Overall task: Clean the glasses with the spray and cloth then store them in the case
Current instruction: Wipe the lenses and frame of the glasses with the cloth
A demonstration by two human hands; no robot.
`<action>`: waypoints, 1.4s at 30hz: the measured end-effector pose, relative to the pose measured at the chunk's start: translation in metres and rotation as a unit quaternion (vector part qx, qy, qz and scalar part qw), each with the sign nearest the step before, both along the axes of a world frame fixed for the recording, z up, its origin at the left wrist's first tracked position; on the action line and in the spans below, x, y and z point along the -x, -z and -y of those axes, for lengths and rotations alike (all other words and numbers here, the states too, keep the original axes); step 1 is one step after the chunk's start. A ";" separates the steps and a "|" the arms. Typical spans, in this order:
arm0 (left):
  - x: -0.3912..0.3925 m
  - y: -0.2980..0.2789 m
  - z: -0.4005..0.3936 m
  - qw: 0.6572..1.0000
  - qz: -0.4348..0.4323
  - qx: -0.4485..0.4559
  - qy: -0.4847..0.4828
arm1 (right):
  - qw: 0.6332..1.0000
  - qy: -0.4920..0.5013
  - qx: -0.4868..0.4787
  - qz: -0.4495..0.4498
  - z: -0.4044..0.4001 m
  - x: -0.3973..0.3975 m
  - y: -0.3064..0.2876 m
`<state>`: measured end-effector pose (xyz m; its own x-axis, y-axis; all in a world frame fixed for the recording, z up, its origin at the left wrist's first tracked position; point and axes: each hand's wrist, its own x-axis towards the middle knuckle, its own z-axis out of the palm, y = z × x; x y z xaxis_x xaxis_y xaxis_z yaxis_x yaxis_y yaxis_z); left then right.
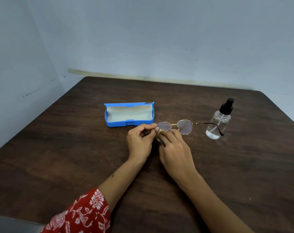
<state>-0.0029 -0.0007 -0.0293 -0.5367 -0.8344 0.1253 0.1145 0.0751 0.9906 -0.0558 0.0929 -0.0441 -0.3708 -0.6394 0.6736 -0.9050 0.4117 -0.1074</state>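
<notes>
Head view: we are wiping the glasses (174, 126) mid-desk, our left hand (140, 142) pinching the frame's hinge, our right hand (174, 148) pressing the cloth (160, 131) onto a lens. Spray (218, 121) is standing near the right edge. Next, we reckon, fold the temples for the open case (128, 116) toward the far edge.

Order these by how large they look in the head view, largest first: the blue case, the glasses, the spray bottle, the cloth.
1. Glasses, temples spread, and blue case: similar overall, so unranked.
2. Spray bottle.
3. Cloth: only a small yellow piece shows between the left hand and right hand; its true size stays hidden.
</notes>
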 end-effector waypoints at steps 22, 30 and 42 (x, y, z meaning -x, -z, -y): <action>0.002 0.001 0.001 1.000 0.001 -0.022 0.011 | 0.999 0.006 0.010 -0.030 0.002 0.011 -0.001; 0.001 0.000 0.001 1.000 -0.004 -0.013 0.009 | 0.999 0.021 0.015 -0.018 0.004 0.016 -0.005; 0.002 0.001 0.001 1.000 0.002 -0.012 0.014 | 1.000 0.017 0.016 -0.009 0.001 0.015 -0.006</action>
